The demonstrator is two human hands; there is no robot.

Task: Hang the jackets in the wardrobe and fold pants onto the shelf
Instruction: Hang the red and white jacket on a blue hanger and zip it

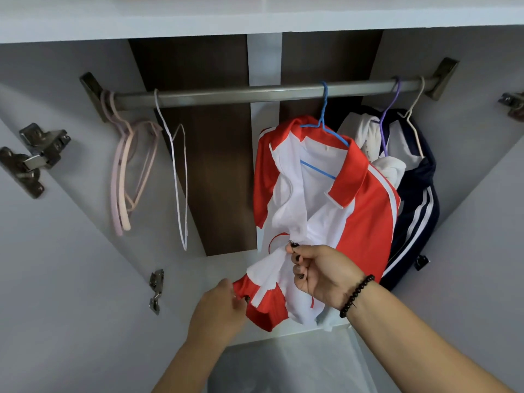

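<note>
Red-white jacket (365,211) on blue hanger (323,123), both hands' fingers (297,260) pinching hem

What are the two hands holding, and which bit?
Both hold the red and white zip-up jacket near its bottom: the right hand pinches the zipper area, and the left hand grips the red hem.

Brushed metal rail (255,93), dull satin sheen, with matching metal brackets (90,86). Smooth, slightly glossy synthetic cloth on the red and white jacket (365,211); same sleek fabric on the navy jacket (419,205). Thin coated wire for the blue hanger (323,109), purple hanger (387,120) and white hanger (178,171); pink hangers (127,177) thicker, matt plastic look. Dark wood-grain back panels (198,137), matt. Smooth pale laminate walls (56,251). Shiny steel hinges (34,157). Glossy dark beads on the bracelet (357,293).
</note>
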